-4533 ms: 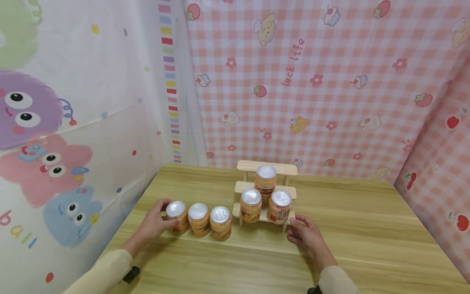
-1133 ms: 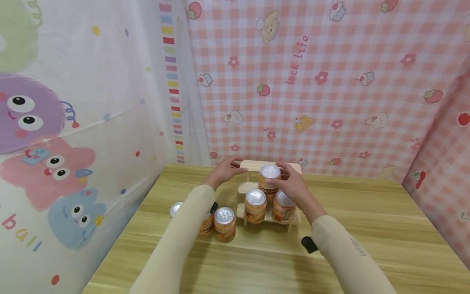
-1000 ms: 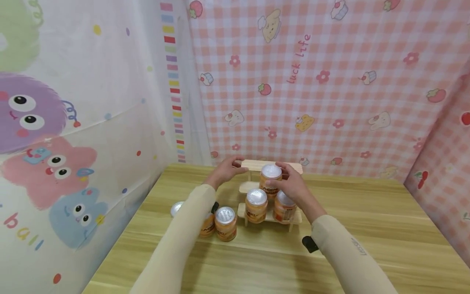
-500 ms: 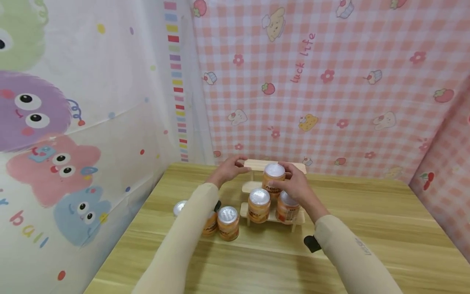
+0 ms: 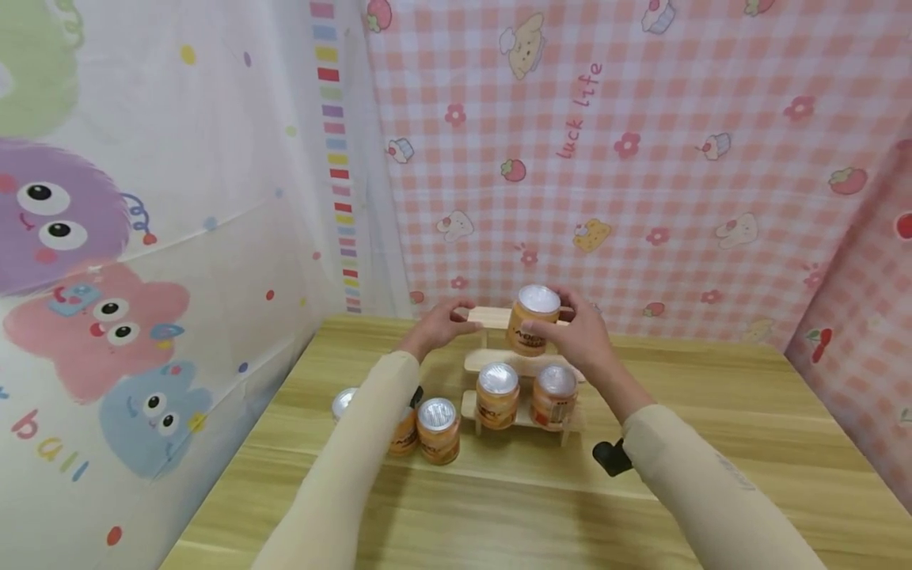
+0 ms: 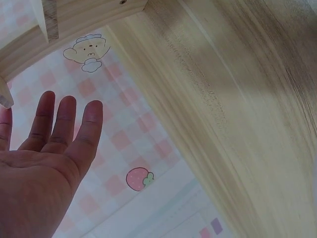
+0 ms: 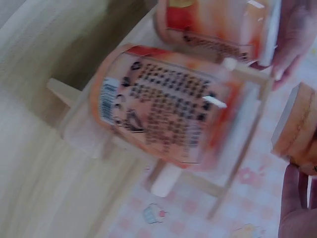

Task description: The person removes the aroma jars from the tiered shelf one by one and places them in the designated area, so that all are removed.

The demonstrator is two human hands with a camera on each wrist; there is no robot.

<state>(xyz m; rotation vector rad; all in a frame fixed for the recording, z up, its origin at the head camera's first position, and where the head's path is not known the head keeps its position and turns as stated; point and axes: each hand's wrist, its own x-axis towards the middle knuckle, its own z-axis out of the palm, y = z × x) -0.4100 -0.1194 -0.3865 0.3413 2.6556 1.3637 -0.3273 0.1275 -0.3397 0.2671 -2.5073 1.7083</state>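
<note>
Gingham cloth (image 5: 556, 198) backs the table (image 5: 492, 514) — right fingers (image 5: 573, 301) pinch a can (image 5: 532, 314), left fingers (image 5: 454, 306) the rack (image 5: 499, 363).

A wood-grain table (image 5: 684, 459) spreads across the near scene, framed by printed cloths. At far center, a pink-and-white checked cloth (image 5: 684, 63) carries the words "luck life" (image 5: 579, 111) amid strawberries, cupcakes, flowers and cartoon animals, among them a cream dog (image 5: 526, 47) in a chef's hat. On the left, a white cloth (image 5: 214, 134) shows a furry purple figure (image 5: 57, 210), a pink star (image 5: 107, 309) and a blue figure (image 5: 153, 419) among colored dots; a band of multicolored blocks (image 5: 335, 150) runs down near the far corner. Cherries (image 5: 819, 346) dot the pink cloth at right (image 5: 869, 301).
</note>
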